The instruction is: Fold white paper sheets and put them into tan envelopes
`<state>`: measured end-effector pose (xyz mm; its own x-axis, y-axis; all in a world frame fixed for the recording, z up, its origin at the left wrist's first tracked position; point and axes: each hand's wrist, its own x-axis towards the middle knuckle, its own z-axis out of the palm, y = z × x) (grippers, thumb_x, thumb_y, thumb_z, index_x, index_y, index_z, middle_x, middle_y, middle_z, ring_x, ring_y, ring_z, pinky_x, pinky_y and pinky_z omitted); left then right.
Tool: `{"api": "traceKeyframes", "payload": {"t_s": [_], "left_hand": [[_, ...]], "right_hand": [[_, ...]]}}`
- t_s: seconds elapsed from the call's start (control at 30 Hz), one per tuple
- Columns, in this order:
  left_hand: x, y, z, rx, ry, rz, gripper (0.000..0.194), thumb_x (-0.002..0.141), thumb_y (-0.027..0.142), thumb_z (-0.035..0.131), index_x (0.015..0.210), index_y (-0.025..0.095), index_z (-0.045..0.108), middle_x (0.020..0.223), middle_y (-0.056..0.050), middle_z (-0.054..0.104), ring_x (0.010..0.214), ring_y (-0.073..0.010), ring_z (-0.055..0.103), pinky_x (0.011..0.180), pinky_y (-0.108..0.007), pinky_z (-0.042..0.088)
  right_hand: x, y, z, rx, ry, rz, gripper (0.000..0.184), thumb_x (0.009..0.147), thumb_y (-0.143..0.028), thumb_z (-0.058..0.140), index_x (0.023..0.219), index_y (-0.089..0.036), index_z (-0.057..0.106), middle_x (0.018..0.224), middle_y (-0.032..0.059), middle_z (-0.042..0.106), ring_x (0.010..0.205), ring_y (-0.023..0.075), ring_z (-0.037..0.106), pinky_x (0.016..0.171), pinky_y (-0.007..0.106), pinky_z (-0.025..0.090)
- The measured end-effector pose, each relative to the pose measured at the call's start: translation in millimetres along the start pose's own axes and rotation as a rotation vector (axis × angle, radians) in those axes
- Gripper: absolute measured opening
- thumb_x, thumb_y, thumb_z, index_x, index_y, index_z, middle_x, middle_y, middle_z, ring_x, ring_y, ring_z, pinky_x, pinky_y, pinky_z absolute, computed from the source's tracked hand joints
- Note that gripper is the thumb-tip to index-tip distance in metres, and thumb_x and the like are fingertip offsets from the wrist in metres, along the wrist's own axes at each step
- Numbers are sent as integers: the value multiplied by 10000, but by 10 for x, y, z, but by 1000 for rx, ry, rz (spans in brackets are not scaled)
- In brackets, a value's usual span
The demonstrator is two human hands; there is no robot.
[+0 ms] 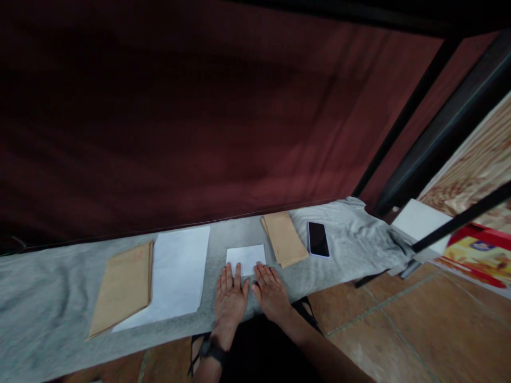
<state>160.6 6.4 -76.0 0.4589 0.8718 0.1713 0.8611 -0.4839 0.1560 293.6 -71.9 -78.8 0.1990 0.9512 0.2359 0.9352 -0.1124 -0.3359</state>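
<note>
A small white folded paper (245, 256) lies flat on the grey cloth between my hands and the wall side. My left hand (230, 298) rests on its lower left part, palm down with the fingers stretched out. On its lower right edge lies my right hand (271, 291), also flat, the fingers extended. Neither hand grips anything. To the right is a pair of brown envelopes (285, 239), slightly fanned. Left of my hands, a larger stack of brown envelopes (122, 287) overlaps white paper sheets (181, 271).
A dark-screened phone (318, 239) lies on the grey cloth (343, 229) at the right. Behind the narrow surface stands a dark red panel (223, 133). Black metal bars (403, 122) rise at the right. Beyond are a white box (421, 221) and a red-yellow carton (483, 255).
</note>
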Motion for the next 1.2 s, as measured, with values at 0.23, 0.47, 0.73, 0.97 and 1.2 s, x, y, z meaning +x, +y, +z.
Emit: {"api": "traceKeyframes", "payload": {"t_s": [0.23,0.47,0.73,0.97,1.2], "left_hand": [[4,-9,41,-7,5,-6,607,992,412,391,1533,137,395,1629,-168,295,1512,-316,263,1217,-497,233],[-12,9,7,20,14,3,597,986,381,399,1526,125,406,1623,-181,299,1509,-331,265,1206,-503,255],[-9,10,9,14,33,-2,606,982,404,400,1525,135,410,1609,-181,333,1495,-335,301,1195,-516,284],[2,-11,97,-83,107,-3,606,982,427,384,1517,144,430,1617,-152,334,1513,-315,263,1217,-514,241],[-24,-77,91,-107,146,44,599,986,419,350,1494,122,462,1616,-163,335,1519,-317,243,1218,-518,242]], "right_hand": [[310,33,-7,10,-88,228,578,1040,-383,313,1555,-122,344,1606,119,321,1495,266,306,1219,457,239],[725,-172,-92,-34,-131,196,544,993,-240,348,1505,-74,427,1588,178,342,1471,307,349,1176,492,310],[1098,-144,-171,-70,-183,148,548,934,-166,411,1473,-97,487,1572,164,402,1458,306,366,1204,493,246],[921,300,-400,-117,-163,211,494,960,-232,439,1440,-174,535,1521,137,492,1465,306,332,1224,579,109],[505,579,-443,-13,-102,62,527,954,-270,475,1474,-183,489,1587,107,403,1459,259,358,1212,469,235]]}}
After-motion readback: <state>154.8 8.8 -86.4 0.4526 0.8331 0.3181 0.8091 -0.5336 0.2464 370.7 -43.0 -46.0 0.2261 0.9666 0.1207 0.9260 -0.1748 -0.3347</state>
